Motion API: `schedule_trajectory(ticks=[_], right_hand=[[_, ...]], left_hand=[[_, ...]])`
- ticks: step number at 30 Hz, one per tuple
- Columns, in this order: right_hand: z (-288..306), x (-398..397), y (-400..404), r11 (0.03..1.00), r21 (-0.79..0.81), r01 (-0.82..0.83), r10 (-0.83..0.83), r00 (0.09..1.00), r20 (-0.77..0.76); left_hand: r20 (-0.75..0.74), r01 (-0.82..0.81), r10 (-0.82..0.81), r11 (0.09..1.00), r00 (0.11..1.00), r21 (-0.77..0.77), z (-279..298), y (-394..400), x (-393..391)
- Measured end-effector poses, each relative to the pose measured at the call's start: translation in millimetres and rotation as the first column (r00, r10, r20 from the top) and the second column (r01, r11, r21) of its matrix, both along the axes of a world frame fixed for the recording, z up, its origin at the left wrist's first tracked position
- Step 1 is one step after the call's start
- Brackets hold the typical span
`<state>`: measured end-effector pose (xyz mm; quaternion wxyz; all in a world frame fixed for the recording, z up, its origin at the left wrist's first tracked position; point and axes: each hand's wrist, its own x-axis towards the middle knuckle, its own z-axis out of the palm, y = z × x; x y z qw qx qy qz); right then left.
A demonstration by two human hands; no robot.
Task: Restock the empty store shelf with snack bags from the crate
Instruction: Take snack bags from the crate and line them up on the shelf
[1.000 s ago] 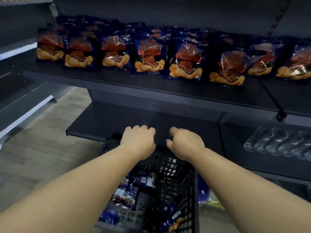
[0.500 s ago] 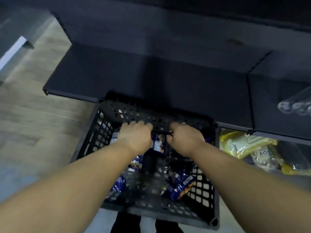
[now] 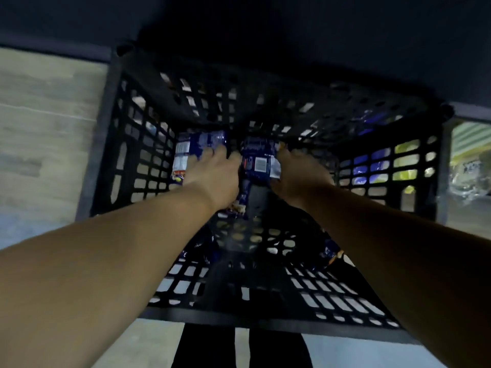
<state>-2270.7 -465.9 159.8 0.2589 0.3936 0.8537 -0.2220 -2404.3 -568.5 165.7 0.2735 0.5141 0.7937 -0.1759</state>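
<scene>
While I am leaning over the black crate (image 3: 106, 144), my left hand (image 3: 212, 179) is curling its fingers onto one blue snack bag (image 3: 191, 152) at the bottom, and my right hand (image 3: 300, 179) is gripping a second blue bag (image 3: 259, 160) just beside it.

The black lattice-walled crate (image 3: 127, 160) stands on the floor, open at the top. Two dark blue snack bags lie side by side at its far end: the left bag (image 3: 191, 150) and the right bag (image 3: 259, 160), both showing white label panels.
</scene>
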Motion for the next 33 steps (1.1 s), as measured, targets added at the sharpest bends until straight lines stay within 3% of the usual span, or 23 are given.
schedule_trajectory(ticks=[7, 10, 19, 22, 25, 28, 31, 33], right_hand=[[-52.5, -10.9, -0.6, 0.997, 0.048, -0.053, 0.054, 0.998, -0.022], [-73.7, -14.0, -2.0, 0.999, 0.024, -0.047, 0.047, 0.999, -0.001], [-95.0, -13.6, -3.7, 0.999, 0.036, 0.016, -0.014, 0.999, -0.052], [-75.1, -7.3, 5.1, 0.991, -0.076, 0.108, -0.116, 0.988, -0.106], [-51.1, -1.6, 16.9, 0.918, -0.324, 0.230, -0.293, 0.942, -0.163], [-49.6, 7.9, 25.0, 0.776, -0.522, 0.355, -0.421, 0.907, -0.010], [-65.1, 19.9, 25.9, 0.693, -0.538, 0.481, -0.477, 0.864, 0.158], [-76.1, 22.4, 24.8, 0.727, -0.523, 0.444, -0.459, 0.882, 0.111]], left_hand=[[-0.105, -0.166, 0.169, 0.986, 0.980, 0.031, -52.9, -2.3, -2.0], [-0.065, -0.244, 0.245, 0.970, 0.967, 0.017, -66.8, -3.5, -3.9], [-0.055, -0.224, 0.229, 0.971, 0.972, 0.084, -79.1, -5.1, -6.8], [-0.044, -0.223, 0.227, 0.971, 0.973, 0.083, -76.3, -9.2, -11.6], [-0.013, -0.217, 0.218, 0.976, 0.976, 0.030, -68.6, -11.5, -10.3], [0.015, -0.192, 0.192, 0.981, 0.981, -0.016, -64.5, -12.2, -6.0], [0.032, -0.172, 0.174, 0.984, 0.984, -0.054, -66.9, -14.6, -5.8], [0.014, -0.157, 0.158, 0.985, 0.987, -0.064, -71.9, -17.9, -7.0]])
